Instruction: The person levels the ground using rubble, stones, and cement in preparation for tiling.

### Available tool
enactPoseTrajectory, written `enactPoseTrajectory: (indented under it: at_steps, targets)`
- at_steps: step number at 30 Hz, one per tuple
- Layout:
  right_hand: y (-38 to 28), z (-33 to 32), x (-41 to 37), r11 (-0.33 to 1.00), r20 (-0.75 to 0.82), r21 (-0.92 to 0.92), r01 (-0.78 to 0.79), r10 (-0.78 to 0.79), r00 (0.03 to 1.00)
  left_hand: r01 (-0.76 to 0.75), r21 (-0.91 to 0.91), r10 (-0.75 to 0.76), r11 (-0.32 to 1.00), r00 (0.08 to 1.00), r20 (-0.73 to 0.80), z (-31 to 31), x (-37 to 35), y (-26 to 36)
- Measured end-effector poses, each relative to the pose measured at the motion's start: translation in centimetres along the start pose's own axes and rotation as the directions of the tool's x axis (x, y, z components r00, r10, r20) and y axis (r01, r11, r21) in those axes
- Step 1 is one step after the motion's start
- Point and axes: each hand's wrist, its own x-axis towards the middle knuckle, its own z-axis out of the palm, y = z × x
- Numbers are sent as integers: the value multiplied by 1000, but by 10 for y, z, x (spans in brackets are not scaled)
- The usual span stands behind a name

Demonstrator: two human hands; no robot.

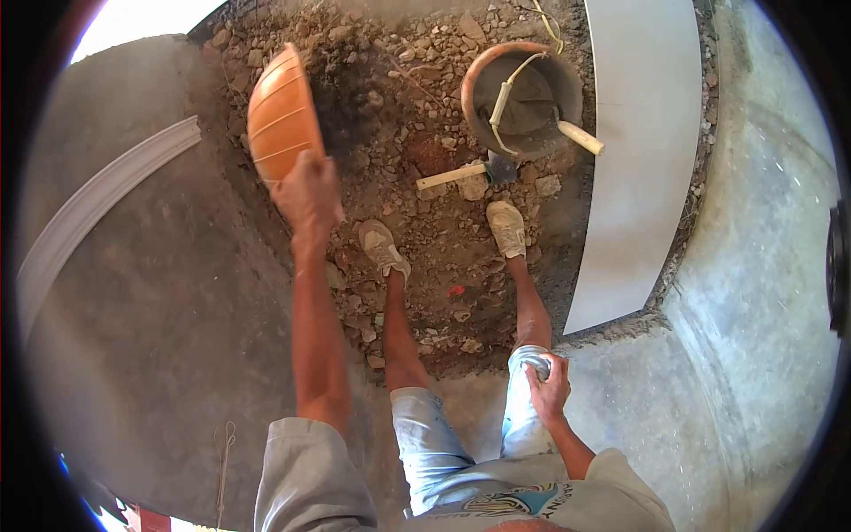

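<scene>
An orange ribbed basin (284, 115) is tipped up on its side over the rubble at the upper left, slightly blurred. My left hand (308, 197) is closed round its near rim, and the arm is stretched out. The basin's inside faces right, mostly out of sight, toward a dark damp patch of soil (347, 106). My right hand (548, 388) rests on the leg of my light shorts (523, 403) near the knee, thumb and fingers apart, with nothing in it.
A bucket (476, 97) of grey mix holds a trowel with a pale handle (581, 137). Below it lies a hammer (452, 176) with a wooden handle. A long pale panel (643, 160) runs along the right; a curved-looking moulding (111, 191) lies left. Loose rubble surrounds my shoes.
</scene>
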Motion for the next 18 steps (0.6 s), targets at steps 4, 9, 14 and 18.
enactPoseTrajectory:
  at_steps: [4,9,14,18]
  targets:
    - [2,-1,0,1000,-12,17,13,-13,1000,125,-83,-127,989,992,-17,-66,8,-59]
    - [4,-2,1,999,-6,46,6,-5,1000,48,-150,-66,988,991,-118,-155,-28,-81]
    - [4,-6,2,998,-2,25,49,-49,999,-12,-89,-8,996,975,-220,-220,-40,-49]
    - [10,-4,3,996,-25,24,81,-80,996,-194,245,275,950,893,-356,-232,-26,-16]
